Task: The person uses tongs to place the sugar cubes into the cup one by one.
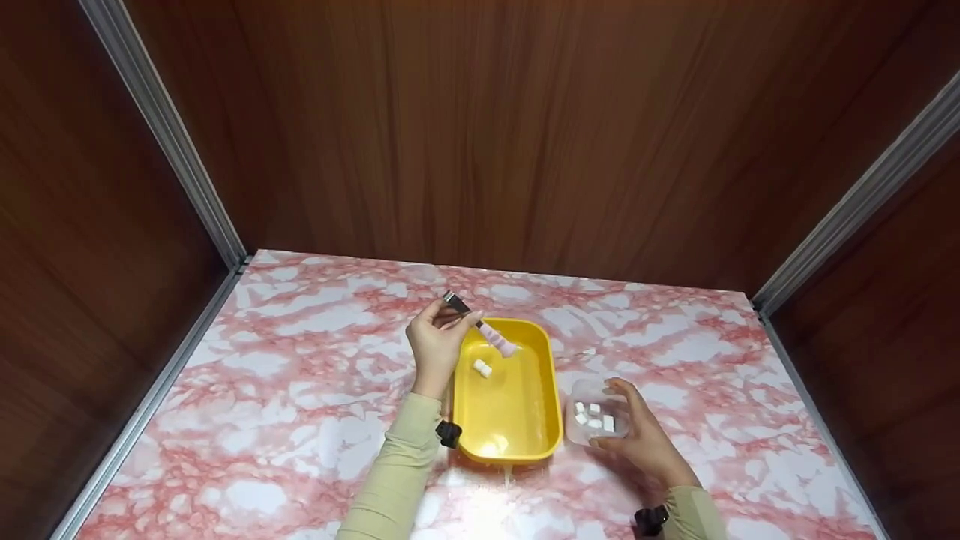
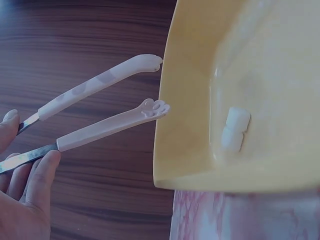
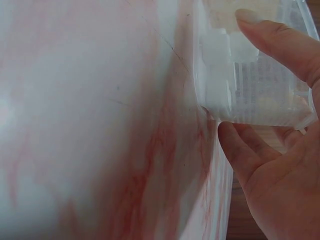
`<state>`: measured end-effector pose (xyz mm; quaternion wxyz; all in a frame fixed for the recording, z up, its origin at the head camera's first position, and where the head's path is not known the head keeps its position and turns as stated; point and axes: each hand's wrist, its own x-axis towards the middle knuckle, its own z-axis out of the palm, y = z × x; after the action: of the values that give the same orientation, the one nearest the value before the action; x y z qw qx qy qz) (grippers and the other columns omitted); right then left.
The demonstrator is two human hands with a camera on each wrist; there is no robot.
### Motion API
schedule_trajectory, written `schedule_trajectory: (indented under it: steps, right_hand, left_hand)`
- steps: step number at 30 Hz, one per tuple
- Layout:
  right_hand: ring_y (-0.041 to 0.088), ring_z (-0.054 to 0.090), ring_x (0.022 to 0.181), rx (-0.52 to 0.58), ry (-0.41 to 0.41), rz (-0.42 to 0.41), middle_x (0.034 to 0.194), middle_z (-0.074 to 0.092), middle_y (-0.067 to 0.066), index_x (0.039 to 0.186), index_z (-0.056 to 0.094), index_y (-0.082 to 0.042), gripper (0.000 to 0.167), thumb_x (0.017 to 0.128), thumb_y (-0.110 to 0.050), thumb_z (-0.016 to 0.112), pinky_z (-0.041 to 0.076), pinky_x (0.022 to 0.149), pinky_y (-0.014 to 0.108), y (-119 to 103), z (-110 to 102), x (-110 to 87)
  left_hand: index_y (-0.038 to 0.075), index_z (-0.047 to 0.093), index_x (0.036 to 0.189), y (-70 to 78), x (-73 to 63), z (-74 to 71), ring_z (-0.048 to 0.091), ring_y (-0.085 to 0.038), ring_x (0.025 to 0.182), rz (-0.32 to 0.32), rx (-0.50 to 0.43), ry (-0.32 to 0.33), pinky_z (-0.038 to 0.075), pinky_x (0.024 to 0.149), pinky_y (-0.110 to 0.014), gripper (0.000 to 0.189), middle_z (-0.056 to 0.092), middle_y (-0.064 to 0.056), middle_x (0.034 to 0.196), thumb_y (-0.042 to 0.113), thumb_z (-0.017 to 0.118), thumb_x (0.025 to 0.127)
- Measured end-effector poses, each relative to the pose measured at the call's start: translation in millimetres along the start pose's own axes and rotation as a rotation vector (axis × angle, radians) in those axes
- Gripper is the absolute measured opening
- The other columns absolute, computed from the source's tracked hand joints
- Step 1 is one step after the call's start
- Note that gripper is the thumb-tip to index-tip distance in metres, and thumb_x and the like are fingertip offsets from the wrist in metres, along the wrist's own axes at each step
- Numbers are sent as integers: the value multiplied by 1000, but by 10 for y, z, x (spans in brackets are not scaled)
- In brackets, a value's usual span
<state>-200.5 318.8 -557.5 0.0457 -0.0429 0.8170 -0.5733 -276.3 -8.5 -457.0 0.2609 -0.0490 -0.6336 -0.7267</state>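
My left hand (image 1: pixel 436 345) holds a pair of small metal tongs (image 1: pixel 491 335) with pale pink, paw-shaped tips over the far left part of a yellow tray (image 1: pixel 506 420). In the left wrist view the tong arms (image 2: pixel 105 127) stand apart, with nothing between the tips. Two small white block-like pieces (image 2: pixel 236 129) lie touching on the tray's floor. Right of the tray, my right hand (image 1: pixel 641 435) grips a clear plastic container (image 3: pixel 270 95) by its sides, thumb on one side and fingers on the other. Several similar white pieces (image 1: pixel 595 409) are inside it.
Underneath is a red-and-white marbled tabletop (image 1: pixel 300 390). Dark wood-grain panels (image 1: pixel 480 150) enclose the back and both sides, with metal rails (image 1: pixel 172 135) at the corners. The container stands close to the tray's right wall.
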Motion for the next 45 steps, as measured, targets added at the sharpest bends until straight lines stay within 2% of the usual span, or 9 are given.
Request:
schedule_trajectory:
  steps: [8,15,19,22,26,33,39,45]
  right_hand:
    - [40,41,128,5,-4,9,138,45,22,143,33,-22,98,64,12,81,51,89,40,-6,-2,-2]
    - [41,40,129,0,-5,0,143,41,19,143,33,-22,98,64,12,80,50,92,42,-6,-14,-2]
    - [39,41,129,-5,-13,-4,141,41,19,143,33,-22,97,65,10,81,51,89,37,10,-14,10]
    - [37,40,129,1,-20,-4,140,42,21,143,31,-21,97,66,9,82,54,83,33,13,-14,15]
    - [38,40,129,-2,-23,-9,140,42,21,144,31,-20,96,67,9,81,55,81,33,2,-18,13]
    - [38,42,128,-31,-16,-3,140,43,21,143,32,-22,96,66,5,83,53,87,36,-20,-27,6]
    - [39,41,128,-40,-11,16,140,44,20,144,31,-22,99,65,4,84,54,85,35,-17,-34,21]
    - [40,39,130,-34,-25,17,141,42,21,145,29,-19,100,65,4,84,54,85,36,-18,-25,11]
  left_hand:
    - [-11,67,93,-12,20,-53,66,-38,77,4,29,21,57,73,-40,28,65,-26,84,-4,82,71]
    - [-12,67,90,-13,9,-77,66,-38,75,0,81,-3,57,73,-44,26,65,-26,82,-5,82,70]
    - [-9,69,91,-227,24,-79,68,-30,73,-14,135,-13,58,71,-36,29,67,-18,80,-1,84,68]
    - [-8,69,93,-273,9,-76,68,-30,73,-18,133,-23,58,71,-35,29,67,-18,80,-1,84,69]
    - [-11,67,93,-142,-36,-67,66,-38,75,-24,125,-48,58,71,-40,28,66,-25,82,-4,82,70]
    - [-6,70,90,-404,-2,-20,68,-29,73,-56,156,-57,57,67,-30,27,68,-17,79,2,85,69]
    - [0,72,87,-436,39,18,67,-20,72,-78,199,-63,57,67,-25,25,68,-9,75,8,86,68]
    - [1,72,86,-410,41,39,67,-18,70,-74,247,-76,56,67,-26,24,69,-8,75,7,86,68]
